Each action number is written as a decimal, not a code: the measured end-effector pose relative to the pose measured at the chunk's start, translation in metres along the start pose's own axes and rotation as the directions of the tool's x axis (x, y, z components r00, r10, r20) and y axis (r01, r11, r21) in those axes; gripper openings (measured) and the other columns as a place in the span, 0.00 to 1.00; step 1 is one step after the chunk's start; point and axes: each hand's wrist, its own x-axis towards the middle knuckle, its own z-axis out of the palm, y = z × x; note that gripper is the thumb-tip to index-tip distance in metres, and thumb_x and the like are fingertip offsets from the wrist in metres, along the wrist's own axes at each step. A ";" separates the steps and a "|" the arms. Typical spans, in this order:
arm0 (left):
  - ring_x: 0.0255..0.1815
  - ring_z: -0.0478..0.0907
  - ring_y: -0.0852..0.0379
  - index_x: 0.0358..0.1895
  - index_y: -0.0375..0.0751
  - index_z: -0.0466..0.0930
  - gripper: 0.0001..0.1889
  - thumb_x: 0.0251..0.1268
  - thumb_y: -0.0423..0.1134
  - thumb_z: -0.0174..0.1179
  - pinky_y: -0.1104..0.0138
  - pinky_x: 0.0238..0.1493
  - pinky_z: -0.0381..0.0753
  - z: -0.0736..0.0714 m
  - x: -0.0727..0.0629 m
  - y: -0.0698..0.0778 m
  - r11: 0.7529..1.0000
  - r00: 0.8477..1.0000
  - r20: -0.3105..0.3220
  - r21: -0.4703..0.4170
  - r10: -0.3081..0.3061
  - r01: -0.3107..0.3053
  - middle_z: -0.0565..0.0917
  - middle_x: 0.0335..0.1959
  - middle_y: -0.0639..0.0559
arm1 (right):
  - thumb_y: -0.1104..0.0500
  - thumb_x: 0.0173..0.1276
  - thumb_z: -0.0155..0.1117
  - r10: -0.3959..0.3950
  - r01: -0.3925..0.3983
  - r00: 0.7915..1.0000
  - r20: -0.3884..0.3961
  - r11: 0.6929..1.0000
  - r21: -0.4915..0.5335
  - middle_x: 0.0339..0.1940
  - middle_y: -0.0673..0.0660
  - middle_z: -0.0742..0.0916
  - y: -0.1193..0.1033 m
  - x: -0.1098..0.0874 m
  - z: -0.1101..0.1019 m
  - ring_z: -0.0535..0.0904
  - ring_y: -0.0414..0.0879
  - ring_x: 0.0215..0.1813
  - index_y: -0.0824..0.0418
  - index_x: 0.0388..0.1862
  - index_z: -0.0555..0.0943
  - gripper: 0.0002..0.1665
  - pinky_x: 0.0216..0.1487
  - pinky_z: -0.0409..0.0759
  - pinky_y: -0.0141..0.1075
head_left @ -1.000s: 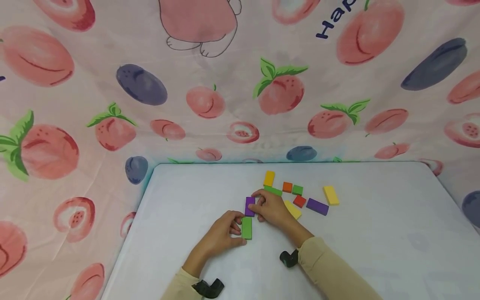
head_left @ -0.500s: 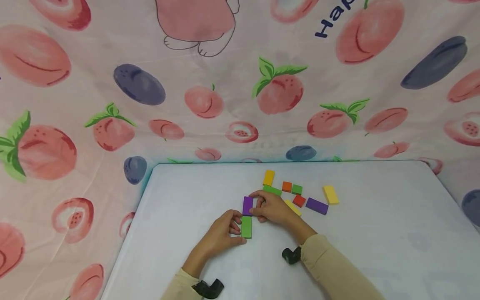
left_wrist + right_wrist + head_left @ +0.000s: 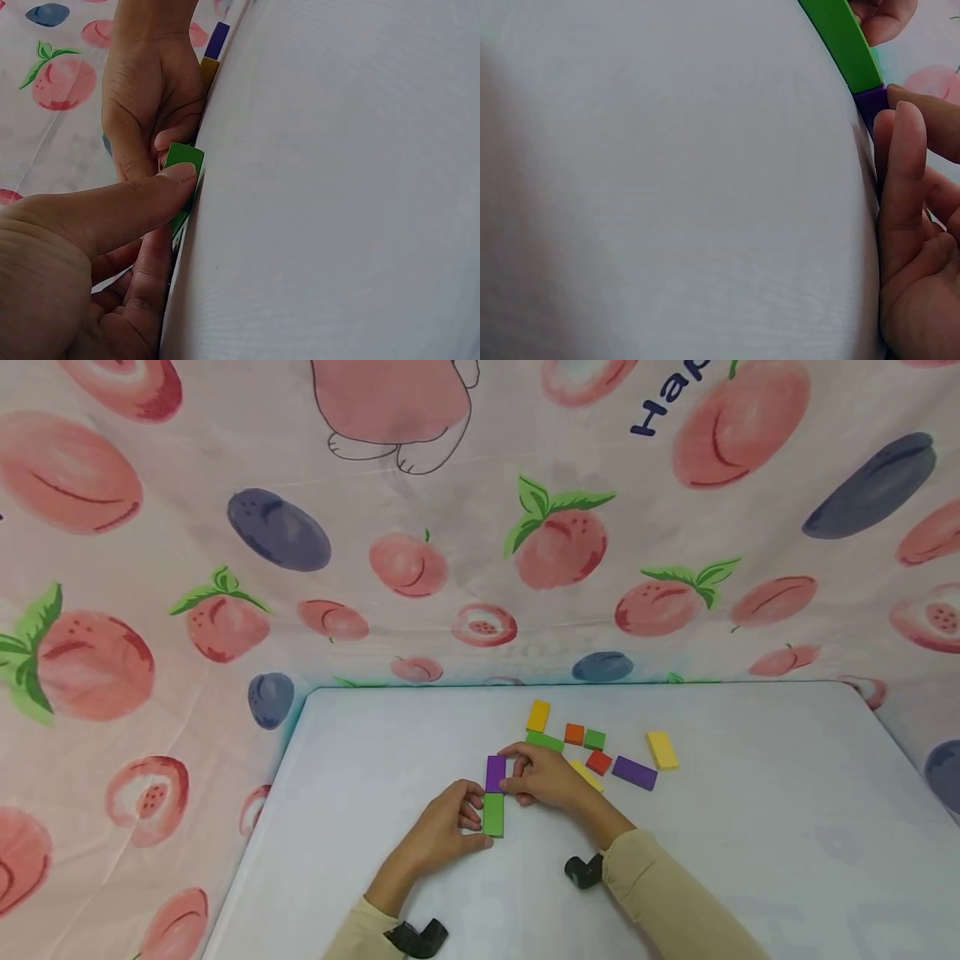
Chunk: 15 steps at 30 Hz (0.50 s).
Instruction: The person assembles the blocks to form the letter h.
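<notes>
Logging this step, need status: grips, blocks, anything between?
Left grip on green block. Right grip on purple block. Blocks end to end, touching. Nothing seen between.

Head: we get even, fairly bright light, src out of frame; hands (image 3: 444, 828) crisp enough, surface (image 3: 712, 843) pale w/ faint grey patches lower R, bluish tinge at far edge | L wrist: we see dimmer, greyer pic, soft detail | R wrist: also dim, blurry dark area far L, surface edge bowed
</notes>
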 end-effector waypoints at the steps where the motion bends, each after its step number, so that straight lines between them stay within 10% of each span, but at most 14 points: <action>1: 0.41 0.82 0.62 0.60 0.37 0.72 0.32 0.53 0.33 0.77 0.71 0.46 0.85 0.000 0.000 0.000 1.000 1.000 -0.001 0.002 0.000 0.000 0.79 0.47 0.48 | 0.56 0.64 0.76 0.000 0.000 1.000 0.001 1.000 0.001 0.32 0.53 0.82 0.000 0.000 0.000 0.80 0.44 0.23 0.50 0.61 0.81 0.26 0.29 0.82 0.33; 15: 0.41 0.81 0.62 0.60 0.37 0.71 0.33 0.52 0.35 0.78 0.71 0.46 0.85 -0.001 -0.001 -0.001 1.000 1.000 0.002 -0.003 0.009 -0.009 0.79 0.47 0.47 | 0.52 0.59 0.80 -0.023 0.023 1.000 0.016 0.999 -0.037 0.35 0.53 0.82 -0.001 -0.002 -0.002 0.79 0.45 0.23 0.47 0.64 0.79 0.34 0.28 0.78 0.32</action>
